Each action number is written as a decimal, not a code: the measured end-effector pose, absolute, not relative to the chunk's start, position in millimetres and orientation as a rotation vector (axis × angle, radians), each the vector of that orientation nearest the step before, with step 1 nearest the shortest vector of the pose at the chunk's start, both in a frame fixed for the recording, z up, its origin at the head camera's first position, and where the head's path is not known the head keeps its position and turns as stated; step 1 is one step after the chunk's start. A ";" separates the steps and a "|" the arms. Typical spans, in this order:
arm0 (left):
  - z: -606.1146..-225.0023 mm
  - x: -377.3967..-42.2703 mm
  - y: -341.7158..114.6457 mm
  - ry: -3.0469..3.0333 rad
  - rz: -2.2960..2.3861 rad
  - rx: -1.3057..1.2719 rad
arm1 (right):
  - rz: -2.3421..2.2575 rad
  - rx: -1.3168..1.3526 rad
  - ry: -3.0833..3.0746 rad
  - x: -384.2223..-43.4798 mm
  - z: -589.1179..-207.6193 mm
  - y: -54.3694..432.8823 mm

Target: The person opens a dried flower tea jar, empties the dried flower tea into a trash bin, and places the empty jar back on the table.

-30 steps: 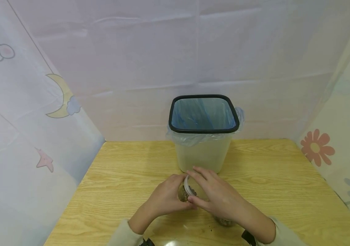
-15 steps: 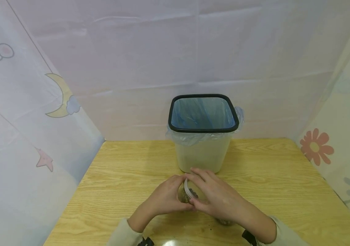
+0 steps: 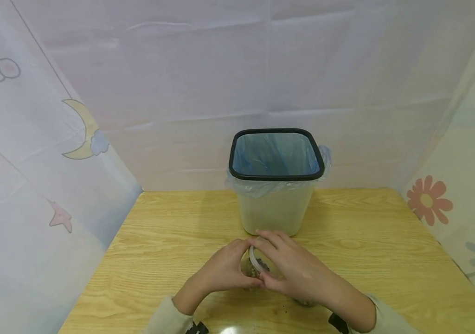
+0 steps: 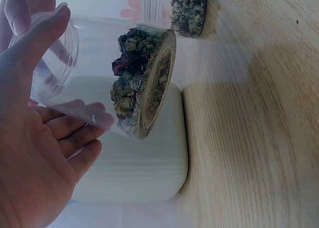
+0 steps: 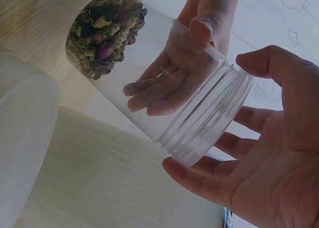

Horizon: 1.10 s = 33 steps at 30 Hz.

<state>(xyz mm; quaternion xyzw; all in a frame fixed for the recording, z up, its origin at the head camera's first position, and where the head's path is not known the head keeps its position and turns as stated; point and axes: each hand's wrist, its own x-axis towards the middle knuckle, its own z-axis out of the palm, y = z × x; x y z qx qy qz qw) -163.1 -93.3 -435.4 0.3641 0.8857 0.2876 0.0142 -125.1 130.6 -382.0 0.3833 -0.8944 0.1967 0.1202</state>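
Wood-grain table (image 3: 170,250) below; left hand (image 3: 221,270) curled round tilted jar (image 4: 107,71), right hand (image 3: 300,271) clasping its mouth end (image 5: 209,118).

Directly ahead of the dried-flower jar (image 3: 247,267), the trash bin (image 3: 273,206) blocks forward passage at table height; its mouth gapes upward, open to entry from above. The left hand (image 3: 223,266) and right hand (image 3: 289,265) close off the jar's flanks. Beneath its tilted base a gap shows above the tabletop (image 3: 170,236). A second jar (image 4: 188,11) obstructs the right; free lanes run outside both forearms.
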 end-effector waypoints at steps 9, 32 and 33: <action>-439.0 -165.1 -95.6 2.741 0.919 1.163 | 0.564 1.167 -2.589 -126.1 -383.7 131.1; -434.3 -165.3 -95.3 2.760 0.901 1.110 | 0.629 1.144 -2.583 -128.6 -380.6 134.5; -433.8 -165.3 -94.8 2.766 0.903 1.101 | 0.640 1.114 -2.602 -128.6 -380.1 134.4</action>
